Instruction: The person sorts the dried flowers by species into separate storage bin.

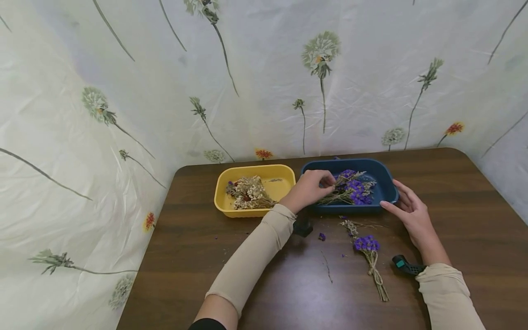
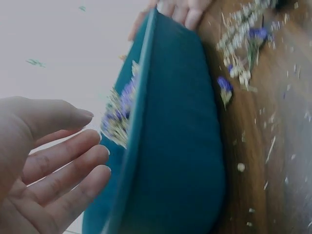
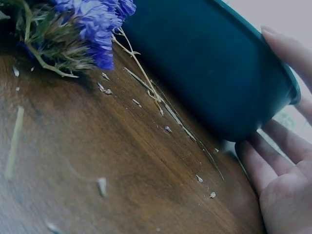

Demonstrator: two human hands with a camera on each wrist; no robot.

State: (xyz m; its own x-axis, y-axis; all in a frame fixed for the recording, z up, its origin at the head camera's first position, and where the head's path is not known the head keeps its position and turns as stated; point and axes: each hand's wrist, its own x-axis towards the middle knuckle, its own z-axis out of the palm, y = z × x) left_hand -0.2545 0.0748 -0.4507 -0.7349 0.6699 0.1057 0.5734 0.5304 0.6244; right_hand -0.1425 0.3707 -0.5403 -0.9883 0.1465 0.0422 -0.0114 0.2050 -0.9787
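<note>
A blue plastic tray (image 1: 350, 209) holds dried purple flowers (image 1: 355, 187) with thin stems. My left hand (image 1: 308, 187) is over the tray's left end, beside the stems. In the left wrist view its fingers (image 2: 73, 163) are loosely bent, thumb apart, with nothing between them. At the tray's right end, my right hand (image 1: 415, 220) holds the corner, thumb near the front rim and the other fingers around the side. A small purple bouquet (image 1: 367, 245) tied with twine lies on the table in front of the tray.
To the left stands a yellow tray (image 1: 222, 208) of cream and dark red dried flowers (image 1: 249, 191). Loose sprigs (image 1: 350, 228), a fallen purple bloom (image 1: 321, 237) and plant crumbs lie on the brown wooden table (image 1: 288, 293). A flower-print curtain (image 1: 264, 91) hangs behind.
</note>
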